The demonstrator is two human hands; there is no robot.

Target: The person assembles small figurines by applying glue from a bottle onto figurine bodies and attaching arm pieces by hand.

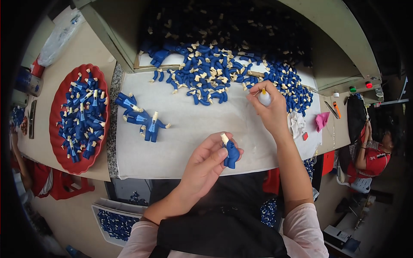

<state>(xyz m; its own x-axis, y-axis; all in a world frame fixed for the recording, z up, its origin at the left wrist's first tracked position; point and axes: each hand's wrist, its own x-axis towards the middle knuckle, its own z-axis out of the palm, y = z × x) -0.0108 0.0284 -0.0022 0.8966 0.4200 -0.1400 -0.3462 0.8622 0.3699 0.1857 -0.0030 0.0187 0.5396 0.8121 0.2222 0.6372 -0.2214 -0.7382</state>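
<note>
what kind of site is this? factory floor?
Likely a toy assembly workshop: a heap of loose blue figure arms on the white-covered bench, a red oval tray of finished blue figures, another worker seated nearby.

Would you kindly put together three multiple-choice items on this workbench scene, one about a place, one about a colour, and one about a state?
1. Where does the red tray of finished blue figures lie?
A. To the person's left
B. To the person's right
C. On the person's lap

2. What colour is the small cloth at the right end of the white work surface?
A. Green
B. Pink
C. Black

3. What is the left hand doing?
A. Lying flat and empty
B. Holding a blue figure arm with a tan hand
C. Gripping scissors

Answers:
1. A, the tray sits on the beige table left of the white surface.
2. B, the cloth beside the pile of loose blue arms is bright pink.
3. B, the fingers pinch the blue arm piece, while the right hand holds a small white bottle.
</note>
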